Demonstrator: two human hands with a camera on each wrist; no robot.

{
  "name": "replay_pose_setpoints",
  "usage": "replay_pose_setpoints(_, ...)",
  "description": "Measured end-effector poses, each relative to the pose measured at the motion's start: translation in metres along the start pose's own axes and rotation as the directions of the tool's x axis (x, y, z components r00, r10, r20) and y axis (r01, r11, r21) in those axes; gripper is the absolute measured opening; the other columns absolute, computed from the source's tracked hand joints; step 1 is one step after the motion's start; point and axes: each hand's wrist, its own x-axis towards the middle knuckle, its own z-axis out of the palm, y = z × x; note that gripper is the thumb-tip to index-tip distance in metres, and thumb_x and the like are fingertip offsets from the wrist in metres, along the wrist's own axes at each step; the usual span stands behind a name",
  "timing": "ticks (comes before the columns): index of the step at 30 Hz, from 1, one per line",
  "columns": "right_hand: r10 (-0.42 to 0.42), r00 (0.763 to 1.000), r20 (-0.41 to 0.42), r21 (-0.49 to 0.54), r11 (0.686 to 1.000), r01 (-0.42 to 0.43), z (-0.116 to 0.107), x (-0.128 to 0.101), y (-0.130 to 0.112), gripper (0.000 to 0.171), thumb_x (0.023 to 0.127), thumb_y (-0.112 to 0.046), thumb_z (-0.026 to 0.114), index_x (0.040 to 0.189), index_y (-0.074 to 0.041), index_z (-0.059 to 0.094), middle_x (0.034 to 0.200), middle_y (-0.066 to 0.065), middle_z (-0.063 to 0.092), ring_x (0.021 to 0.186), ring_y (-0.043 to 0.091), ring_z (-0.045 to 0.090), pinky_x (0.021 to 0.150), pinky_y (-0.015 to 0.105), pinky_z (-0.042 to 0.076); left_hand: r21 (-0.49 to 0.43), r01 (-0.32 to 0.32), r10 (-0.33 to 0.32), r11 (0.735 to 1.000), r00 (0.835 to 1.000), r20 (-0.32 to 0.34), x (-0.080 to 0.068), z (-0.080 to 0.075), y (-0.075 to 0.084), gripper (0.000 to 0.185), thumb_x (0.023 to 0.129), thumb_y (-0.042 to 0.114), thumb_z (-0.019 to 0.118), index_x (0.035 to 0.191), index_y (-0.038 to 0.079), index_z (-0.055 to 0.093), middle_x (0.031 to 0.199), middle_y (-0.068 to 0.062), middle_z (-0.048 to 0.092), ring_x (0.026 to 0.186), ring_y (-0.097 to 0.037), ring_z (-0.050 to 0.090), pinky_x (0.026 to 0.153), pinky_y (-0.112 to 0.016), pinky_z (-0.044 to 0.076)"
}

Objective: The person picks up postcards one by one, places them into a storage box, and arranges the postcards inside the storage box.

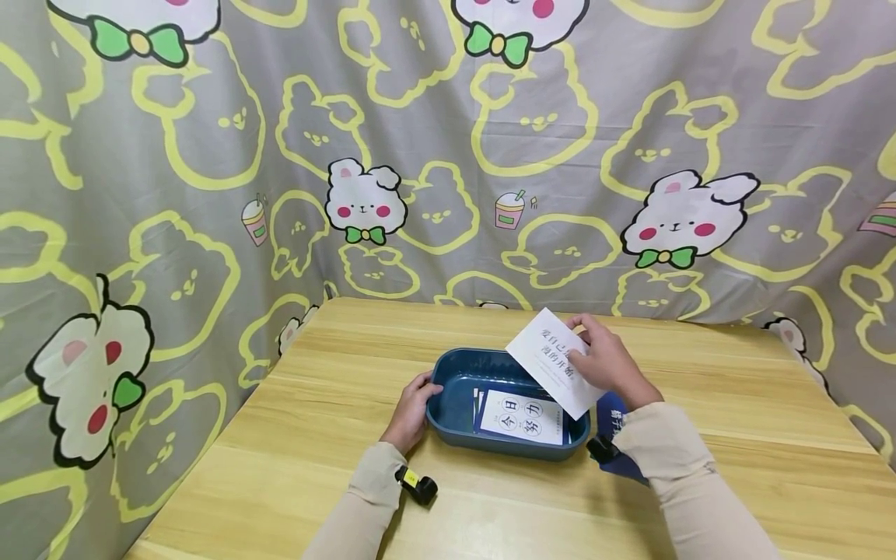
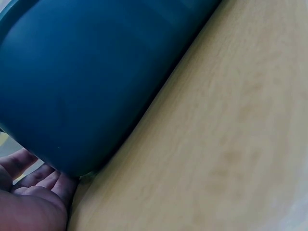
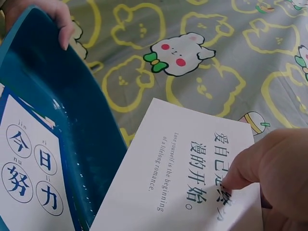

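Observation:
A dark blue plastic bin (image 1: 455, 437) with rounded corners stands on the wooden table. My left hand (image 1: 409, 412) grips its left end, thumb over the rim and fingers against the outer wall; in the left wrist view the fingers (image 2: 41, 183) lie by the bin's lower edge. A white card (image 1: 544, 354) printed with Chinese characters is pinched by my right hand (image 1: 605, 362), tilted above the bin's right end. The right wrist view shows the thumb pressing on the card's printed face (image 3: 178, 178). Inside the bin lie several cards, the top one a white card (image 1: 518, 416) with circled characters.
A dark blue card (image 1: 619, 467) with white characters lies on the table (image 1: 294, 467) right of the bin, partly hidden by the right wrist. A patterned grey curtain (image 1: 434, 132) hangs behind the table and along its left side.

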Motion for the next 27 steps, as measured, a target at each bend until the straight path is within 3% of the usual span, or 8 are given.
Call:
replay_pose_setpoints(19, -0.129, 0.982, 0.136, -0.018, 0.991, 0.133, 0.025, 0.005, 0.0, 0.032, 0.087, 0.002, 0.055, 0.116, -0.007, 0.048, 0.108, 0.021, 0.062, 0.079, 0.025, 0.061, 0.06, 0.033, 0.053, 0.0, -0.002, 0.002, 1.0, 1.0, -0.002, -0.002, 0.0, 0.0, 0.046, 0.093, 0.007, 0.05, 0.136, -0.008, 0.046, 0.139, -0.023, 0.046, 0.124, -0.033, 0.045, 0.099, -0.04, 0.04)
replay_pose_setpoints(27, -0.14, 0.97, 0.199, -0.059, 0.986, 0.154, 0.035, 0.007, -0.001, 0.032, 0.087, 0.002, 0.055, 0.116, -0.009, 0.05, 0.108, 0.019, 0.063, 0.077, 0.023, 0.059, 0.061, 0.033, 0.05, 0.003, 0.006, -0.006, 1.0, 1.0, 0.006, -0.002, 0.0, 0.001, 0.046, 0.094, 0.008, 0.049, 0.137, -0.007, 0.045, 0.141, -0.023, 0.044, 0.125, -0.033, 0.044, 0.1, -0.04, 0.04)
